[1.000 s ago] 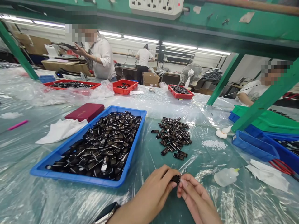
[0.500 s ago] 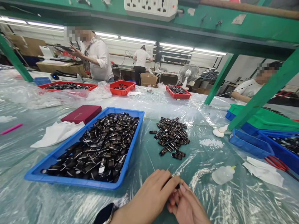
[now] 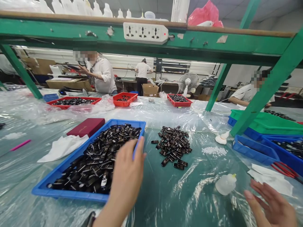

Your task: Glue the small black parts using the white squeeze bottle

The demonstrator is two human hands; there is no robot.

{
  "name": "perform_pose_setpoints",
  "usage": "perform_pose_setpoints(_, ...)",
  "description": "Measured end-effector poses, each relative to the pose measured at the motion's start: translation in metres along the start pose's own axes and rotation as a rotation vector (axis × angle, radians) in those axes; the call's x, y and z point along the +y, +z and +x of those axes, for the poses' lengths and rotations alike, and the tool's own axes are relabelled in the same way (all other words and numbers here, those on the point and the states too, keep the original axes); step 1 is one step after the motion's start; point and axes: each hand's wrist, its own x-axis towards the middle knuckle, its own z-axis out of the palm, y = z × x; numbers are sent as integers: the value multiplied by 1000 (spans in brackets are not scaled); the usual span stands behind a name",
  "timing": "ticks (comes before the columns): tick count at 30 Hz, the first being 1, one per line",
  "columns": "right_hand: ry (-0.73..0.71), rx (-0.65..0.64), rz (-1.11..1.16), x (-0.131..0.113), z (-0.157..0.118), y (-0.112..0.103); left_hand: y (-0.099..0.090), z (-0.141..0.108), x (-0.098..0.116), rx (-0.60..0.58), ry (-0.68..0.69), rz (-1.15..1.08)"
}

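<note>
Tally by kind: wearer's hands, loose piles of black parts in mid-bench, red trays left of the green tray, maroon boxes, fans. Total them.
Wearer's hands: 2
Loose pile of black parts: 1
Red trays: 3
Maroon box: 1
Fan: 1
Total: 8

Blue tray (image 3: 71, 195), glossy black-brown pieces (image 3: 174, 143), maroon box (image 3: 86, 126), pink pen (image 3: 20, 145), red trays (image 3: 180, 104)

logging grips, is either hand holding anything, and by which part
The right hand shows nothing held; for the left hand, palm turned away, it cannot be told.
</note>
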Motion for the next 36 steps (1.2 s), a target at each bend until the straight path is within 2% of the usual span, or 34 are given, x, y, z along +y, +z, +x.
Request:
perform_pose_setpoints(2, 93, -130, -42, 19, 12, 1, 20, -12, 16, -247, 105, -160)
perform_pose_setpoints(3, 136, -182, -54, 27, 15, 3, 31, -17, 25, -413, 163, -223)
perform_pose_setpoints(4, 178, -221, -62, 33, 15, 6, 42, -21, 33, -488, 165, -240)
perform_pose_setpoints(6, 274, -269, -84, 38, 13, 10, 61, -21, 45, -579, 137, -241)
perform_pose_setpoints(8, 348, -294, -143, 35, 8, 12, 75, -15, 50, -611, 83, -231)
perform_pose_setpoints(10, 346, -280, -187, 29, 3, 13, 81, -6, 51, -657, 41, -239)
perform_pose_setpoints(13, 249, -258, -173, 22, -1, 12, 79, -2, 52, -713, -9, -294)
perform_pose_setpoints(14, 256, -269, -169, 23, 0, 11, 75, -3, 52, -729, -20, -330)
perform_pose_setpoints(18, 332, -293, -167, 40, 9, 3, 59, -12, 52, -787, -60, -530)
perform_pose_setpoints(23, 244, -281, -86, 56, 14, -5, 47, -12, 53, -804, -123, -798)
perform_pose_setpoints(28, 231, -279, -59, 45, 6, -1, 44, -12, 55, -826, -238, -970)
perform_pose_setpoints(33, 227, -239, -20, 35, 3, 2, 45, -18, 52, -947, -400, -1191)
perform_pose_setpoints(36, 226, -218, -19, 25, 3, 0, 45, -17, 54, -978, -463, -1325)
